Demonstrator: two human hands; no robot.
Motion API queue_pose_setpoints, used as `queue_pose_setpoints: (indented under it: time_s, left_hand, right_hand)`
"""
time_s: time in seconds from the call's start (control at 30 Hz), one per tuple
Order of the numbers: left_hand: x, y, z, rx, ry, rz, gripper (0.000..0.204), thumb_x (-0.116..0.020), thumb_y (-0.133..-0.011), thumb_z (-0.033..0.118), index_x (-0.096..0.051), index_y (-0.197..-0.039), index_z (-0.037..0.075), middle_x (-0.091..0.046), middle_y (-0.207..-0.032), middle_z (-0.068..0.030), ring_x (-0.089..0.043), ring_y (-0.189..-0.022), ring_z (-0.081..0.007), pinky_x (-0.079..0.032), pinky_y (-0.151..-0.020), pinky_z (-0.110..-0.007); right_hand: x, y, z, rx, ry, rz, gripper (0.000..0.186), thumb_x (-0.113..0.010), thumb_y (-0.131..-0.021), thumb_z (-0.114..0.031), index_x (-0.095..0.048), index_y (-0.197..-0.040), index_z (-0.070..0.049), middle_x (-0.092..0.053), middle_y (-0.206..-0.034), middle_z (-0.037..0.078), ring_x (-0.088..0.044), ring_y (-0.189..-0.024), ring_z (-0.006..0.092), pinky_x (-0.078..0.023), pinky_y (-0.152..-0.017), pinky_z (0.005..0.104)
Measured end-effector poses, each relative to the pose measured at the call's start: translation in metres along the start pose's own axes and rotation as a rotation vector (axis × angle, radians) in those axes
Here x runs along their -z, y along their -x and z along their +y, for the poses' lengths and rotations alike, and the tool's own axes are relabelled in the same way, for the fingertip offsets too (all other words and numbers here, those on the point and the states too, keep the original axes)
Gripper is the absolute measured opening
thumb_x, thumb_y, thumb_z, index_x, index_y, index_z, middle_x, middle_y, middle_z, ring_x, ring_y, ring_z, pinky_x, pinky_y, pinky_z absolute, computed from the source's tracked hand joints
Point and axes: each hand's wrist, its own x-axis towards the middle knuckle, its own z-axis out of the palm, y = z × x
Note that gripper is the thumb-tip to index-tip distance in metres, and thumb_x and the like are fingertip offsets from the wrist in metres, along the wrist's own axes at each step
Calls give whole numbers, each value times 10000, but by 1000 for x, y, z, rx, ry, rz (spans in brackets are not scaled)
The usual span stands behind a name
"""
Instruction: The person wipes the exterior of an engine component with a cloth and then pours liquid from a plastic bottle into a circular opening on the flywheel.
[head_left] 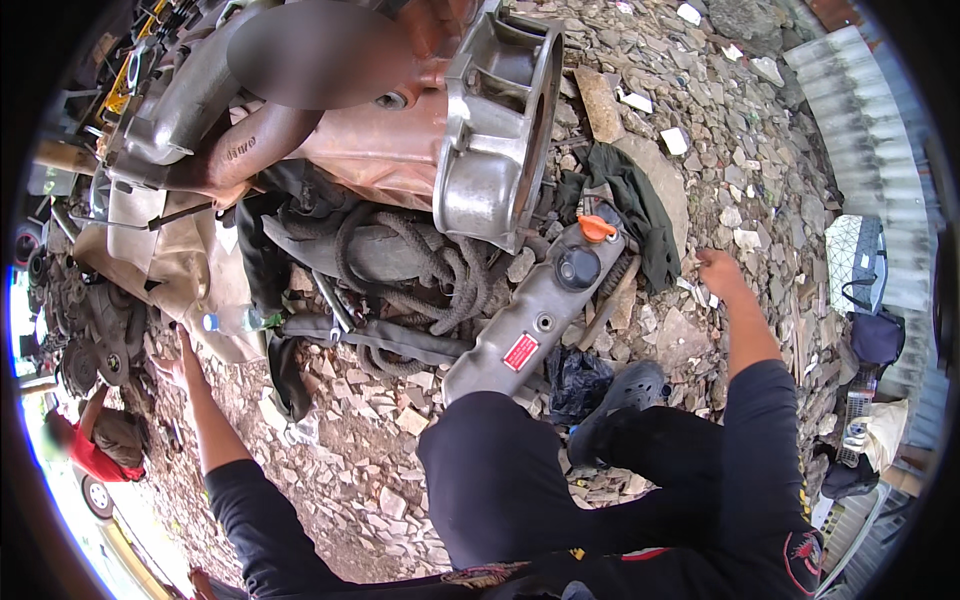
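My left hand is out at the left over the stony ground, fingers stretched and apart, with nothing in it. A clear plastic bottle with a blue cap lies nearest to it. On the right, my right hand is low over the rubble with its fingers curled together; what they hold, if anything, is too small to make out. Between my arms lies a grey metal engine cover with a black cap and a red label. An orange piece sits at its far end, beside a dark green cloth.
A large engine block with a silver bell housing stands ahead. Thick rope and a spanner lie before it. Bags rest by corrugated sheeting at right. A person in red crouches far left.
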Motion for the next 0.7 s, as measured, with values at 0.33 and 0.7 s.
queue_pose_setpoints:
  time_s: [0.33, 0.7]
  left_hand:
    - [-100, -17, -27, -42, 243, -475, 610, -473, -1002, 525, -549, -1395, 65, -474, -1478, -184, -461, -1340, -306, -353, -1111, -431]
    - [-64, 43, -26, -310, 392, -358, 474, -611, -1003, 273, -482, -1371, 5, -582, -1266, -169, -551, -1152, -262, -433, -1023, -361]
  right_hand:
    - [38, 47, 81, -125, 90, -40, 358, -564, -856, -139, -696, -1182, -71, -686, -1161, 205, -653, -1099, 340, -492, -975, 382]
    - [69, 40, 44, -90, -1, -15, 407, -533, -833, -101, -682, -1210, -60, -674, -1178, 225, -640, -1117, 365, -470, -1015, 398]
